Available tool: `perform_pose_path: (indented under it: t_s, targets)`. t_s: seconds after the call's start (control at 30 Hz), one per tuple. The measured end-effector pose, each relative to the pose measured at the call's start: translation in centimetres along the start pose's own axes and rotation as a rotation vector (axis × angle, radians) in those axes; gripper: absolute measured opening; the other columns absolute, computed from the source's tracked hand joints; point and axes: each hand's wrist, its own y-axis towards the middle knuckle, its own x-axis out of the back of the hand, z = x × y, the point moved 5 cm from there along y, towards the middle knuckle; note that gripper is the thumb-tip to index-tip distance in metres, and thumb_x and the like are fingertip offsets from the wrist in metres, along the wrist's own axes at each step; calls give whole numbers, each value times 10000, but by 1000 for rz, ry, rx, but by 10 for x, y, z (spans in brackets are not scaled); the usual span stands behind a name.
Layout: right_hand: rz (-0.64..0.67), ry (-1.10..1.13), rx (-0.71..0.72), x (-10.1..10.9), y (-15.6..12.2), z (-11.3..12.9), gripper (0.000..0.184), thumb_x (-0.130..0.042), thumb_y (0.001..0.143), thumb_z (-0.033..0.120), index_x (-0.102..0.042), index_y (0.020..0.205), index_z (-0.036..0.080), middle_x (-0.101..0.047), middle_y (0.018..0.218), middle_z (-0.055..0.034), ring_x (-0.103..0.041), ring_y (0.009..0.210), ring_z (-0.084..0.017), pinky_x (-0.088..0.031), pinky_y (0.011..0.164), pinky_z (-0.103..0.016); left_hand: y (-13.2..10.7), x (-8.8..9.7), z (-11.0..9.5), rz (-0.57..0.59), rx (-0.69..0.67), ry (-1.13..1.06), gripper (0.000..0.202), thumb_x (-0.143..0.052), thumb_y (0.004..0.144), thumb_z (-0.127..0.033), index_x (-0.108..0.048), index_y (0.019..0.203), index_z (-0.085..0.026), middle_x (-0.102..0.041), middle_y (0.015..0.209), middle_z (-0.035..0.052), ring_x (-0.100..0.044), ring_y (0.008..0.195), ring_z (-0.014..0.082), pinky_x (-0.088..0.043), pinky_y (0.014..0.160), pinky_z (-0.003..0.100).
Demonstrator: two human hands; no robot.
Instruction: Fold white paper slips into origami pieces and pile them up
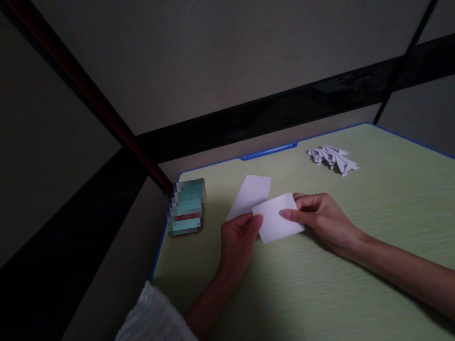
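Observation:
A small white rectangle of paper (pixel 273 224) is held up between both hands, just above the table. My left hand (pixel 239 243) pinches its left edge, thumb on top. On the right side, my right hand (pixel 328 218) grips it with the thumb lying across its face and the fingers behind. Whether the paper is one layer or folded I cannot tell for sure. Just beyond it, another white sheet (pixel 252 189) with slanted edges lies flat on the table, its near part hidden by the held paper and my left hand.
The light green table (pixel 390 214) has a blue rim and a blue pen groove (pixel 268 152) at its far edge. Several folded white paper figures (pixel 331 158) lie bunched at the back right. A phone-like object (pixel 188 207), its screen blurred, lies at the left edge. Panelled walls stand close behind.

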Motion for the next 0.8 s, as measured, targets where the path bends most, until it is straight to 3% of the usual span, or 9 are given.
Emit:
perform_pose_path:
  t_s: [0.47, 0.8]
  targets:
    - [-6, -16, 15, -1, 0, -2, 187, -667, 574, 238, -572, 457, 127, -532, 642, -6, -461, 574, -98, -321, 513, -244, 0, 0, 1, 3, -13, 69, 284, -546, 641, -329, -538, 451, -118, -413, 452, -34, -346, 476, 72, -276, 443, 178]
    - [-78, 200, -141, -1, 1, -10, 115, -698, 525, 240, -640, 510, 142, -572, 530, 1, -482, 516, -97, -357, 523, -251, 0, 5, 3, -39, -10, 52, 243, -548, 635, -308, -537, 477, -123, -400, 467, -38, -337, 479, 69, -261, 432, 173]
